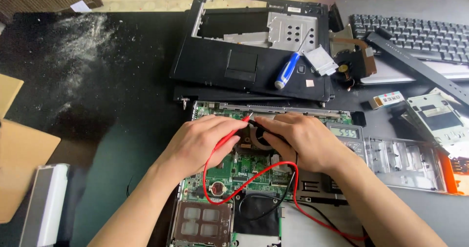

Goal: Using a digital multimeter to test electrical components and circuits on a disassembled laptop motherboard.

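An opened laptop base with a green circuit board [244, 166] lies in front of me on a black table. My left hand [200, 142] grips a red test probe [233, 132], its tip pointing at the board's upper edge. My right hand [298, 137] grips a black test probe [259, 126], mostly hidden by the fingers, over a round fan area. A red lead [254, 176] and a black lead [273, 208] loop across the board. A grey multimeter [348, 133] with a lit display sits just right of my right hand.
A removed black palmrest cover [220, 61] lies behind the board with a blue-handled screwdriver [288, 70] on it. A keyboard [415, 32], a heatsink with fan [354, 61], metal brackets [435, 115] and a clear plastic tray [405, 161] lie at the right. Cardboard [19, 164] sits at the left.
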